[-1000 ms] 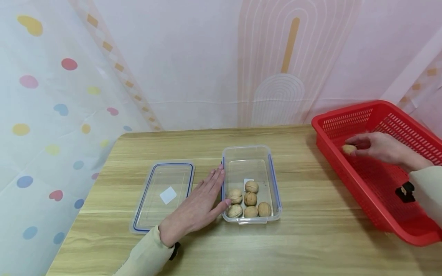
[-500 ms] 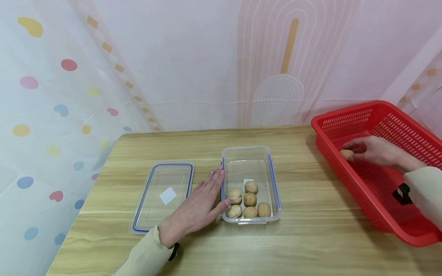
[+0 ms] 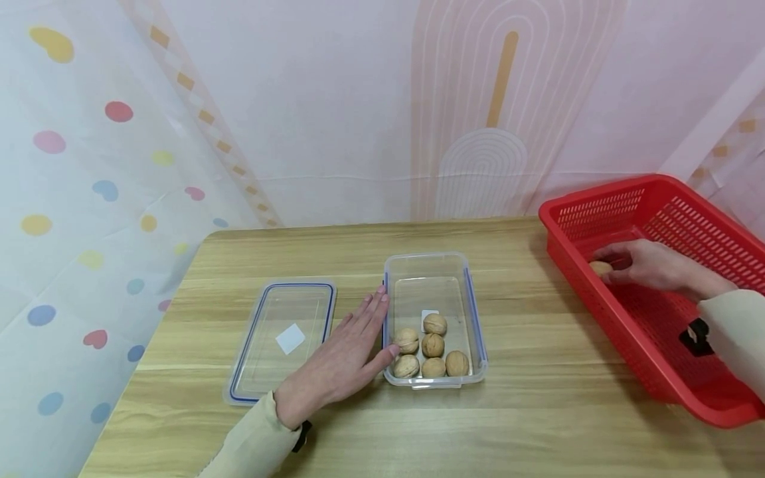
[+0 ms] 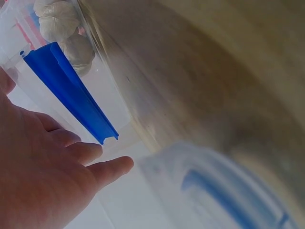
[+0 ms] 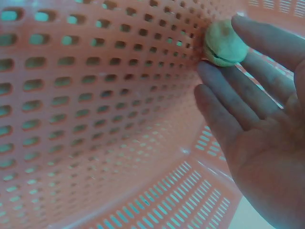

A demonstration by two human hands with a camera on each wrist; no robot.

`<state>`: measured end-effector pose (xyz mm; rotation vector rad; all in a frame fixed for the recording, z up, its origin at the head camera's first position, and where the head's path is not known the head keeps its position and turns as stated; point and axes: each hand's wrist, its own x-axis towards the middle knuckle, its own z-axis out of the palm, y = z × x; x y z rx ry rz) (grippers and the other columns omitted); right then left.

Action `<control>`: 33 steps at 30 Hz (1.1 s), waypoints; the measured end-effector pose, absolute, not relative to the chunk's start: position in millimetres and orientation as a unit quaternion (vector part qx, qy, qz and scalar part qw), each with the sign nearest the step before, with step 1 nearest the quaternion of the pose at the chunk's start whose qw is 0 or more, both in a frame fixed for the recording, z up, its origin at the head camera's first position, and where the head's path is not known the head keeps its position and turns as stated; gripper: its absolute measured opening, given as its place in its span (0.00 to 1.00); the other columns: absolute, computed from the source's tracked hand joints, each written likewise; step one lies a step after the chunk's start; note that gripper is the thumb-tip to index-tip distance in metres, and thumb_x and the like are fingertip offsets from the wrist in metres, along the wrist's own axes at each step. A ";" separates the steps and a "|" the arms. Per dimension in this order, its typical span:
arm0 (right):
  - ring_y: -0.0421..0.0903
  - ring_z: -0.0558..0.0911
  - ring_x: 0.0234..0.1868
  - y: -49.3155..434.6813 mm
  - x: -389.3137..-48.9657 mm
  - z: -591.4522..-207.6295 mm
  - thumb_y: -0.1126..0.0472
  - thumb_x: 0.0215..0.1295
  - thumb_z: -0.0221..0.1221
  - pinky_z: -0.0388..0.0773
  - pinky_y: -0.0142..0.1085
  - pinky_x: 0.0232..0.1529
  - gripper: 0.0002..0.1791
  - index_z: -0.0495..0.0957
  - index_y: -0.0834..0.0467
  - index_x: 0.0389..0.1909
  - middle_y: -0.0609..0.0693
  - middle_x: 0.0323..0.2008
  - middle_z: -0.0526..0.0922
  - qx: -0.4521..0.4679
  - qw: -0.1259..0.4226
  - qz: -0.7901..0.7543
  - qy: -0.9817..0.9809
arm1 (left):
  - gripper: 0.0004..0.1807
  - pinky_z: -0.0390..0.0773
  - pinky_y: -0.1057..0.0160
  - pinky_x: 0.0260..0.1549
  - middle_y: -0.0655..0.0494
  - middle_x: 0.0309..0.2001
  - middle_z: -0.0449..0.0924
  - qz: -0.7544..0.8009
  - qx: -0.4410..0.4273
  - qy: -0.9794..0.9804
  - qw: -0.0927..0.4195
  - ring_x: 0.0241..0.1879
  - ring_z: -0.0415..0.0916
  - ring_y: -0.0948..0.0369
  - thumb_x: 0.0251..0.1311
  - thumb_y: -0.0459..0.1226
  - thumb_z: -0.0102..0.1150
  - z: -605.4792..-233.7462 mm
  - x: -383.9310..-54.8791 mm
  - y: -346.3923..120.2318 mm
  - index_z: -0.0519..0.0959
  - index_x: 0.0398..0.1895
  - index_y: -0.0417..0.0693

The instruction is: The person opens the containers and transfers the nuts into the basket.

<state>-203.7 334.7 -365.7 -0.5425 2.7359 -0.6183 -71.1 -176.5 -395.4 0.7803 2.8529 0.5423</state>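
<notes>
With thumb and fingertips, my right hand (image 3: 654, 267) pinches a walnut (image 5: 225, 43) low inside the red basket (image 3: 627, 325). In the head view the fingers partly cover this walnut. My left hand (image 3: 340, 358) lies with straight fingers along the left side of a clear plastic box (image 3: 472, 312), thumb at its rim. Several walnuts (image 3: 433, 345) sit in the near half of the box, over a bit of white label. A blue clip flap (image 4: 71, 93) on the box's side shows beside my left fingers in the left wrist view.
The box's clear lid (image 3: 269, 332), with a blue seal and a white label (image 3: 290, 339), lies on the wooden table (image 3: 520, 425) left of the box, partly under my left forearm. A patterned cloth (image 3: 335, 113) hangs behind the table.
My right hand has sunk slightly within the basket, the walnut moving a little nearer and left with it. My left hand and the box have stayed in place.
</notes>
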 end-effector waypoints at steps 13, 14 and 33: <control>0.70 0.80 0.54 349.8 -192.8 -338.1 0.57 0.69 0.67 0.81 0.55 0.47 0.32 0.73 0.73 0.65 0.76 0.59 0.77 -0.142 0.121 -0.189 0.964 | 0.44 0.53 0.38 0.75 0.50 0.84 0.32 0.175 0.262 0.947 0.065 0.82 0.38 0.48 0.80 0.59 0.37 -396.0 -73.7 -170.0 0.40 0.83 0.40; 0.70 0.80 0.54 350.6 -191.0 -335.3 0.56 0.70 0.67 0.81 0.54 0.46 0.32 0.73 0.73 0.65 0.76 0.59 0.77 -0.136 0.119 -0.189 0.965 | 0.44 0.53 0.38 0.76 0.50 0.84 0.31 0.175 0.262 0.947 0.066 0.82 0.38 0.48 0.80 0.59 0.37 -395.6 -73.8 -169.6 0.40 0.83 0.40; 0.53 0.87 0.39 345.7 -143.2 -298.5 0.49 0.74 0.61 0.88 0.37 0.27 0.34 0.71 0.68 0.70 0.77 0.57 0.78 -0.043 -0.007 -0.271 0.962 | 0.37 0.54 0.37 0.75 0.48 0.84 0.36 0.189 0.273 0.942 0.047 0.81 0.42 0.45 0.83 0.52 0.34 -393.6 -74.9 -170.1 0.44 0.83 0.40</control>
